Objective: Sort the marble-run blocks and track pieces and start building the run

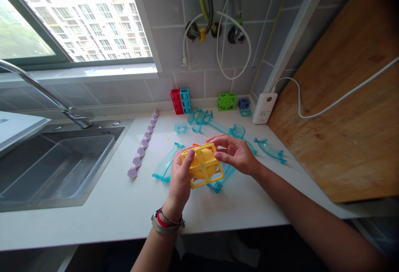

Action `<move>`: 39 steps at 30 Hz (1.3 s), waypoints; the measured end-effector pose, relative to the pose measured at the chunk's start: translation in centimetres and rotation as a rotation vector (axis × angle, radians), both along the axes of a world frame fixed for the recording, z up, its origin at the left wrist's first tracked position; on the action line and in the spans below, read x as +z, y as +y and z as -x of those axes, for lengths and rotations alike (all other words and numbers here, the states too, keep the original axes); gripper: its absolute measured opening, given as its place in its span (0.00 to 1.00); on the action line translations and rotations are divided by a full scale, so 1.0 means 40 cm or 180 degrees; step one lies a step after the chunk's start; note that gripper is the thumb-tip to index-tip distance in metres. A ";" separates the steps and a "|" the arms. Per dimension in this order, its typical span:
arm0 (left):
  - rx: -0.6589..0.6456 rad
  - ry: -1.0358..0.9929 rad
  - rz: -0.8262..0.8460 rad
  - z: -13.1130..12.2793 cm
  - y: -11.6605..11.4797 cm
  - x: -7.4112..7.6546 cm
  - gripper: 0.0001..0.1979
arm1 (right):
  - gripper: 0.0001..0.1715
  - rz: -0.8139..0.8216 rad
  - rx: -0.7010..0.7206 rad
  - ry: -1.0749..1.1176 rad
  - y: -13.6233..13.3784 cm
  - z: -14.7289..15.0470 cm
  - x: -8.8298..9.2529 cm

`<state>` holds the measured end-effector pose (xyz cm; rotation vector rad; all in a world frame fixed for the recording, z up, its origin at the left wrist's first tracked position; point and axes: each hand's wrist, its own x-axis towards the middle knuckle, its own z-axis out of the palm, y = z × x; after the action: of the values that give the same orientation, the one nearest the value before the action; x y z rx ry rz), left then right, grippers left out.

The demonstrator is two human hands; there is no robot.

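Observation:
Above the white counter I hold a yellow plastic building block (204,165) with square openings and a rounded part inside. My left hand (181,172) grips its left side, thumb on the face. At the upper right edge my right hand (236,154) pinches it with bent fingers. An orange piece (195,145) shows just behind the block, mostly hidden. Beneath and around my hands lie clear blue curved track pieces, one on the left (166,164) and another on the right (270,150).
Red (177,101), light blue (185,101), green (227,101) and dark blue (243,103) blocks stand by the wall. A row of purple hexagon pieces (144,143) lies beside the sink (93,189). A white power box (264,108) with a cable leans at the right wall.

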<state>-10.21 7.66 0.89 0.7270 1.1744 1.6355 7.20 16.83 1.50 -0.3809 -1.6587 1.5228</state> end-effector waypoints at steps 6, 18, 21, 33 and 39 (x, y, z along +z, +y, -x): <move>0.0003 -0.0046 0.0024 -0.002 -0.004 0.006 0.22 | 0.18 -0.0014 0.0054 -0.0038 0.003 0.000 -0.004; -0.0049 -0.0117 0.0030 -0.001 -0.008 0.013 0.22 | 0.18 0.0118 0.0259 0.0227 -0.008 0.008 -0.002; -0.0032 -0.0092 0.0075 0.001 -0.007 0.012 0.23 | 0.17 0.0127 0.0292 0.0207 -0.009 0.009 -0.003; -0.0182 0.0074 0.0103 -0.011 -0.007 0.013 0.30 | 0.24 0.0078 0.0056 0.0047 0.008 0.004 -0.018; -0.0959 -0.1183 -0.0016 -0.001 -0.005 0.020 0.21 | 0.81 -0.1068 0.0273 -0.0598 -0.002 -0.003 -0.035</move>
<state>-10.16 7.45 1.68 0.5426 0.7557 1.4418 7.33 16.74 0.09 -0.2800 -2.0613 1.2671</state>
